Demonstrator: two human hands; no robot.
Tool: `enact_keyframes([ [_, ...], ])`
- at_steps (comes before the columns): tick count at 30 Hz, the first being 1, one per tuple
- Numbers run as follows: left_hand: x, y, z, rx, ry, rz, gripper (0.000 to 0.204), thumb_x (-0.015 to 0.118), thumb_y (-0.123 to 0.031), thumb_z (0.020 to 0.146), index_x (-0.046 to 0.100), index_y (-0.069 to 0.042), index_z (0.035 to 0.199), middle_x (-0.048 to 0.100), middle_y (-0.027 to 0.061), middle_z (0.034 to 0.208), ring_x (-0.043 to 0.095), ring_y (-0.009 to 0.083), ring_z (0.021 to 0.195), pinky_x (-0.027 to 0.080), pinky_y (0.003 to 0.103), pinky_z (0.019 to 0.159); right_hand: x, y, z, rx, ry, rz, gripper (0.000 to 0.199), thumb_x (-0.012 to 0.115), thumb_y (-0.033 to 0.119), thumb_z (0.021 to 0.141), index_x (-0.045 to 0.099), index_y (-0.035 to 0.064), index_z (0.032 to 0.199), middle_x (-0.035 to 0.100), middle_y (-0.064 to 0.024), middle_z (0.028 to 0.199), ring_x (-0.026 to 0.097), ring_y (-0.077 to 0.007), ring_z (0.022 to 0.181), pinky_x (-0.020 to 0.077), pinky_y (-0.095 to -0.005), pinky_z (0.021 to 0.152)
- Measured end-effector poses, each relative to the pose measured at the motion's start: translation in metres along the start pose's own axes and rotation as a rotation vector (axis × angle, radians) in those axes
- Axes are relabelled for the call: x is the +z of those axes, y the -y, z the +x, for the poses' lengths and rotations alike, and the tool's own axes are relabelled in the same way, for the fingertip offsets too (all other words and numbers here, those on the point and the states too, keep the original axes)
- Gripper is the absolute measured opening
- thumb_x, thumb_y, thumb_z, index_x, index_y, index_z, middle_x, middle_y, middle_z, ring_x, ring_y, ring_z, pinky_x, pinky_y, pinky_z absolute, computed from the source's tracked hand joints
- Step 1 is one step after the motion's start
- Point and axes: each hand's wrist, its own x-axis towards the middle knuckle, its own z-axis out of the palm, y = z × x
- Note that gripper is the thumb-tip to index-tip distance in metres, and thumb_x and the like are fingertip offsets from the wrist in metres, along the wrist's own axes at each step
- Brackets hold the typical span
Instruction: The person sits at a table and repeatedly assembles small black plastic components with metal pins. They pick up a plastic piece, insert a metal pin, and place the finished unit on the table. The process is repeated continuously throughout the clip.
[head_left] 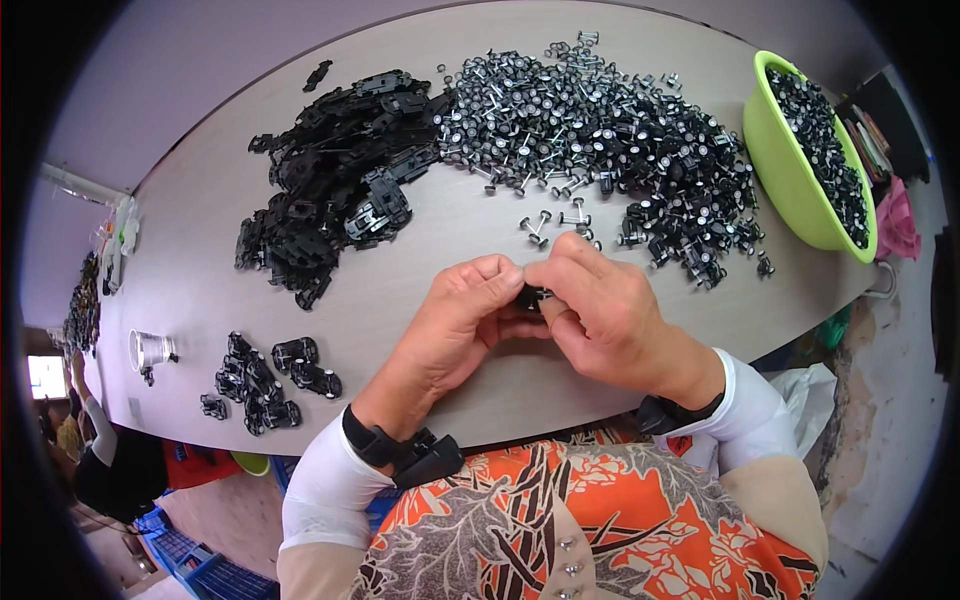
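Close together over the near middle of the table, my two hands meet at a small black toy car chassis (532,297), mostly covered by fingers. My left hand (462,318) is closed around its left side. Fingers of my right hand (610,312) are pinched at its right side, where a bit of silver shows; what lies in those fingertips is hidden. Just beyond my hands lie a few loose wheel axles (536,228), silver rods with a black wheel at each end. Left of them rises a heap of black chassis (310,165).
A large heap of wheel axles (530,115) spreads across the far side. At the right edge stands a green basin (790,185) full of them. Several chassis with wheels (250,380) lie near left, beside a clear plastic cup (150,348). Another person (115,460) sits far left.
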Motion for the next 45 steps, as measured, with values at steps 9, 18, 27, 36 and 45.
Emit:
enact_keyframes([
  [9, 0.004, -0.01, -0.003, 0.06, -0.17, 0.136, 0.02, 0.068, -0.003, 0.084, 0.048, -0.007, 0.083, 0.066, 0.0114, 0.079, 0.067, 0.018, 0.062, 0.053, 0.025, 0.053, -0.026, -0.006, -0.005, 0.089, 0.1, 0.092, 0.05, 0.068, -0.003, 0.068, 0.054, 0.0014, 0.115, 0.057, -0.0167, 0.108, 0.06, -0.0333, 0.093, 0.052, -0.0366, 0.073],
  [18, 0.0, -0.003, -0.003, 0.111, -0.163, 0.06, 0.023, 0.07, -0.009, 0.085, 0.049, -0.009, 0.078, 0.064, 0.0061, 0.073, 0.061, 0.0132, 0.054, 0.042, 0.022, 0.045, -0.012, -0.008, -0.013, 0.027, 0.021, 0.0, 0.06, 0.076, 0.001, 0.063, 0.053, 0.0023, 0.119, 0.058, -0.0147, 0.101, 0.059, -0.0331, 0.088, 0.0508, -0.0385, 0.073],
  [27, -0.004, 0.003, -0.005, 0.07, -0.163, 0.039, 0.023, 0.071, -0.012, 0.086, 0.049, -0.009, 0.077, 0.063, 0.0052, 0.071, 0.06, 0.0124, 0.054, 0.042, 0.021, 0.046, -0.004, -0.014, -0.018, -0.078, 0.011, 0.053, 0.062, 0.068, -0.005, 0.064, 0.05, 0.0028, 0.122, 0.058, -0.0141, 0.097, 0.057, -0.0333, 0.085, 0.0489, -0.0395, 0.071],
  [36, -0.001, -0.017, -0.019, 0.075, -0.337, 1.004, 0.027, 0.077, -0.02, 0.081, 0.059, -0.001, 0.075, 0.057, 0.0012, 0.059, 0.05, 0.0071, 0.052, 0.04, 0.022, 0.048, -0.018, -0.012, -0.019, -0.023, 0.202, -0.087, 0.058, 0.07, 0.0, 0.066, 0.05, 0.0029, 0.121, 0.056, -0.0153, 0.099, 0.057, -0.0348, 0.09, 0.048, -0.0389, 0.077],
  [45, -0.005, -0.016, -0.035, 0.386, -0.318, 1.423, 0.024, 0.076, -0.008, 0.076, 0.066, 0.0, 0.096, 0.056, -0.0005, 0.066, 0.048, 0.0059, 0.057, 0.04, 0.023, 0.052, -0.056, -0.027, -0.042, 0.274, 0.149, -0.029, 0.023, 0.068, 0.0, 0.076, 0.061, 0.0009, 0.098, 0.06, -0.0115, 0.089, 0.063, -0.0274, 0.068, 0.0504, -0.0337, 0.06],
])
